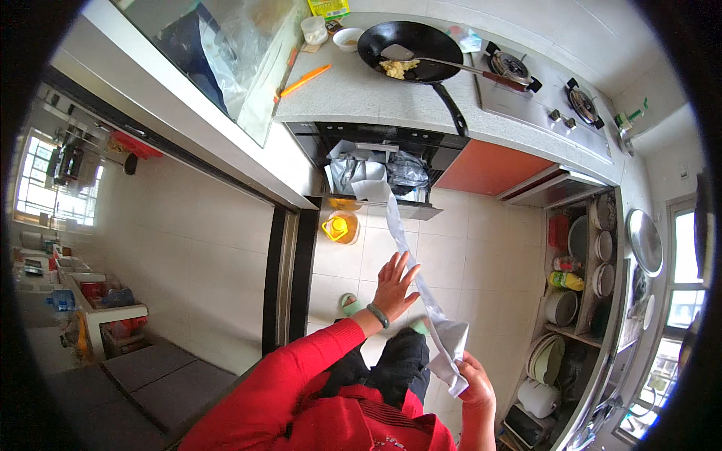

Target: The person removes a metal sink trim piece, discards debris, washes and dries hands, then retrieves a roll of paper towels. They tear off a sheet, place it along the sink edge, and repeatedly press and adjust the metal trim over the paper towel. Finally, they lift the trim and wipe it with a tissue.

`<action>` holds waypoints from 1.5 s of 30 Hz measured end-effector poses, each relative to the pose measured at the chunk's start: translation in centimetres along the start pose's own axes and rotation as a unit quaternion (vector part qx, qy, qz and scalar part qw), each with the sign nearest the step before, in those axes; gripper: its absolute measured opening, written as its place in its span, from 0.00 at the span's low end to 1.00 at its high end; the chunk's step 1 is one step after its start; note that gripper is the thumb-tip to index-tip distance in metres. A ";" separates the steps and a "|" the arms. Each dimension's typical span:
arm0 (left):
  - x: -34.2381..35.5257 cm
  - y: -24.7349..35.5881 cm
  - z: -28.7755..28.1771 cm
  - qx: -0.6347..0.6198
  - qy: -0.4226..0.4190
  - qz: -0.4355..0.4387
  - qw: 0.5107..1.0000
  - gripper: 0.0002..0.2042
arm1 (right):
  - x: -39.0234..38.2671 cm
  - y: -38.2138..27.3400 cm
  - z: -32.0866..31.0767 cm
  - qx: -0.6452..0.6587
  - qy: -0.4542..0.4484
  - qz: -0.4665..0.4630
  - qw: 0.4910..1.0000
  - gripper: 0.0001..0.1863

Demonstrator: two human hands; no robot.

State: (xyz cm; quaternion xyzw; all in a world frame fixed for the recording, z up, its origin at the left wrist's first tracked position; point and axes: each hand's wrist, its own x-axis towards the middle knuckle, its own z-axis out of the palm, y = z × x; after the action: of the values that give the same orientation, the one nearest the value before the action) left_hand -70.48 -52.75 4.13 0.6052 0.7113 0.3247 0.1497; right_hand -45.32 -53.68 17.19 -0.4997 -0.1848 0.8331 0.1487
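A long strip of pale grey plastic bags [447, 342] trails down from the open drawer [380, 203], which holds a pile of grey and dark plastic bags [406, 171]. My right hand [472, 379] grips the lower, bunched end of the strip at the lower right. My left hand [392, 289], with a bracelet at the wrist, is spread beside the middle of the strip, fingers apart; whether a fingertip touches it I cannot tell.
The counter [320, 98] bears a wok [376, 41] with food and a spatula, an orange knife [304, 79], bowls and a two-burner stove [530, 105]. An oil jug [340, 228] stands on the floor. Right is a shelved cupboard with dishes [556, 304]; left, a sliding-door frame [286, 278].
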 end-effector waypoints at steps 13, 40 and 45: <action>-1.0 13.9 10.7 -0.080 -0.125 0.220 0.964 0.09 | -15.1 -1.2 -27.8 0.381 0.179 -0.184 0.888 0.20; 6.9 25.0 8.4 0.069 -0.415 0.202 0.884 0.12 | -7.2 -13.1 -25.9 -0.532 0.106 -0.328 0.773 0.11; 10.1 21.4 6.3 0.060 -0.381 0.148 0.911 0.09 | -4.7 -19.3 -24.4 -0.594 0.073 -0.288 0.748 0.12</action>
State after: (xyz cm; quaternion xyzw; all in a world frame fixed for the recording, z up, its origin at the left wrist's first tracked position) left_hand -52.56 -40.12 14.99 0.7891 0.5207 0.0446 0.3229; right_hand -20.29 -34.75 19.13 -0.4693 -0.7660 0.4340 0.0674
